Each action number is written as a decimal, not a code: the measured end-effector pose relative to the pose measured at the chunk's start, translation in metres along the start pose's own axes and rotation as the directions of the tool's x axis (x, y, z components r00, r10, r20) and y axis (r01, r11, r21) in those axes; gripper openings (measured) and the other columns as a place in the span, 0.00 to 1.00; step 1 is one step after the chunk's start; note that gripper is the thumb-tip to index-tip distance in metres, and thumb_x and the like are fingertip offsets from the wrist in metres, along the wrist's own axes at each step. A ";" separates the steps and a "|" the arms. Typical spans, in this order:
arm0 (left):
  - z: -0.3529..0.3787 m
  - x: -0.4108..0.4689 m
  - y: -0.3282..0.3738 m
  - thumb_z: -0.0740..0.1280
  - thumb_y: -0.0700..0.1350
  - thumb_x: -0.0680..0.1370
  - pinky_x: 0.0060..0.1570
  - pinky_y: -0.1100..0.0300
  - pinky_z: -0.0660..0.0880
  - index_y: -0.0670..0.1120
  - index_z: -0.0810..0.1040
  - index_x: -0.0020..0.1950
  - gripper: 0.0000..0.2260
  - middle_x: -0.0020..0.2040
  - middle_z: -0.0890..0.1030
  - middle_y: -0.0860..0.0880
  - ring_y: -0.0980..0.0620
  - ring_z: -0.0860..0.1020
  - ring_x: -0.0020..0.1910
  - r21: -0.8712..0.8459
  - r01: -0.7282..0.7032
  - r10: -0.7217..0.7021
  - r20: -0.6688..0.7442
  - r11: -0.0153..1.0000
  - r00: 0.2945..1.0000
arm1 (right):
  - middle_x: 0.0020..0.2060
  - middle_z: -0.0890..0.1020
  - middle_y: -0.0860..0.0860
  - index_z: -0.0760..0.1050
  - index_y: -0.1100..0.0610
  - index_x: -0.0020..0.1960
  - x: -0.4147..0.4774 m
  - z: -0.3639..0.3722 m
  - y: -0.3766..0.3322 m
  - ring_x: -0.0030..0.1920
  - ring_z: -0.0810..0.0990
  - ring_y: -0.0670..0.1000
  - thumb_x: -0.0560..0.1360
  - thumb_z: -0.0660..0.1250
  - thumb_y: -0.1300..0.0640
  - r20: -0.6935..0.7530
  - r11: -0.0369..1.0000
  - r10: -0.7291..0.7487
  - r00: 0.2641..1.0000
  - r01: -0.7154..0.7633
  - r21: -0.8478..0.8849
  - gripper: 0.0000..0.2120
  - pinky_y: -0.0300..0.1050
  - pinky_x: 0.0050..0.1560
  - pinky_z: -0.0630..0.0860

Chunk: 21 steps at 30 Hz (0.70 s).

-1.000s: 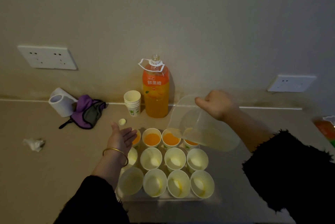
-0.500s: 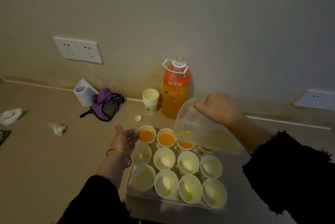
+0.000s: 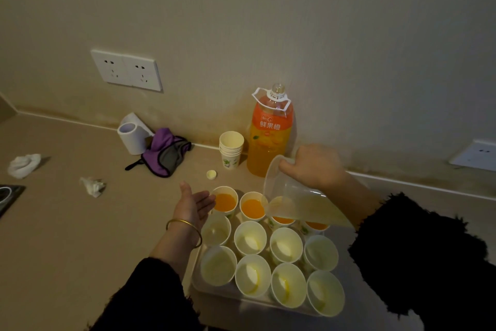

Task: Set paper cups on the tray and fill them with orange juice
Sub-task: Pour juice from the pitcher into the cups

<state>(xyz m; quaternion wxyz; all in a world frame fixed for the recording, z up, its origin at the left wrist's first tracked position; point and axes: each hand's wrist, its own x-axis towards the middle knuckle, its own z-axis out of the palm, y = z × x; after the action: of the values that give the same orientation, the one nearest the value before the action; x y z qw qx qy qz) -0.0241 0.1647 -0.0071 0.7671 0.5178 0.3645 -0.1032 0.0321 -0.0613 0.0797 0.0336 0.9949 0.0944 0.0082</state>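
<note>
A clear tray (image 3: 200, 287) on the counter holds several paper cups in rows. The back row, such as one cup (image 3: 225, 200), holds orange juice; the front rows, such as one cup (image 3: 253, 275), look nearly empty. My right hand (image 3: 312, 165) grips a clear plastic jug (image 3: 298, 200), tilted with its spout over the back row. My left hand (image 3: 194, 203) hovers with fingers straight beside the back-left cup. An uncapped orange juice bottle (image 3: 271, 133) stands by the wall.
A stack of spare paper cups (image 3: 230, 149) and a bottle cap (image 3: 211, 174) lie behind the tray. To the left are a tape roll (image 3: 132, 137), a purple cloth (image 3: 165, 152) and crumpled tissues (image 3: 92, 185). Wall sockets (image 3: 127, 70) sit above.
The view has shifted left and down, so everything sits further right in the frame. The jug stays tilted over the back row, and the fourth back cup now shows juice.
</note>
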 end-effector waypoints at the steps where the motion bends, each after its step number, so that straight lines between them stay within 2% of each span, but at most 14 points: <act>1: 0.000 0.002 0.000 0.42 0.63 0.80 0.66 0.54 0.60 0.37 0.72 0.64 0.35 0.44 0.79 0.46 0.48 0.74 0.54 -0.003 0.002 -0.002 0.000 1.000 1.000 | 0.33 0.78 0.52 0.78 0.56 0.40 0.001 0.001 -0.002 0.37 0.78 0.50 0.77 0.49 0.35 -0.004 1.000 -0.003 1.000 0.003 -0.005 0.30 0.43 0.40 0.75; 4: 0.000 0.005 0.000 0.43 0.63 0.80 0.66 0.54 0.60 0.37 0.72 0.64 0.34 0.43 0.79 0.46 0.48 0.74 0.54 -0.004 0.003 -0.003 0.000 1.000 1.000 | 0.33 0.78 0.52 0.78 0.56 0.40 0.002 0.001 -0.007 0.36 0.78 0.49 0.77 0.49 0.35 -0.005 0.999 -0.018 1.000 0.018 -0.033 0.30 0.43 0.41 0.76; 9: 0.000 0.003 0.001 0.43 0.63 0.80 0.66 0.53 0.60 0.37 0.71 0.64 0.34 0.53 0.77 0.43 0.45 0.73 0.63 0.010 0.009 -0.010 0.014 1.000 1.000 | 0.29 0.73 0.49 0.76 0.55 0.36 0.004 0.002 -0.015 0.32 0.73 0.47 0.77 0.49 0.35 -0.003 0.997 -0.035 0.999 0.035 -0.063 0.29 0.40 0.36 0.70; 14: -0.003 0.003 0.002 0.43 0.62 0.80 0.66 0.54 0.60 0.36 0.71 0.65 0.34 0.53 0.77 0.43 0.45 0.73 0.63 0.025 0.006 -0.006 0.012 1.000 1.000 | 0.27 0.71 0.49 0.68 0.54 0.30 0.003 -0.002 -0.022 0.28 0.68 0.45 0.78 0.51 0.36 -0.010 0.995 -0.067 0.998 0.066 -0.078 0.27 0.40 0.36 0.66; 21: -0.005 0.002 0.003 0.42 0.62 0.80 0.67 0.53 0.60 0.36 0.71 0.65 0.34 0.57 0.78 0.41 0.45 0.73 0.63 0.034 -0.002 0.001 0.009 0.999 1.000 | 0.26 0.70 0.49 0.68 0.54 0.29 0.003 -0.003 -0.027 0.28 0.68 0.45 0.78 0.50 0.36 -0.005 0.994 -0.062 0.998 0.061 -0.086 0.28 0.40 0.36 0.67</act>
<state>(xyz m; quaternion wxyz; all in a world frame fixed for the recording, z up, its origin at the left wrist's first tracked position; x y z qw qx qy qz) -0.0232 0.1707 -0.0069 0.7598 0.5306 0.3589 -0.1111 0.0302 -0.0336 0.0810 0.0763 0.9891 0.1247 0.0152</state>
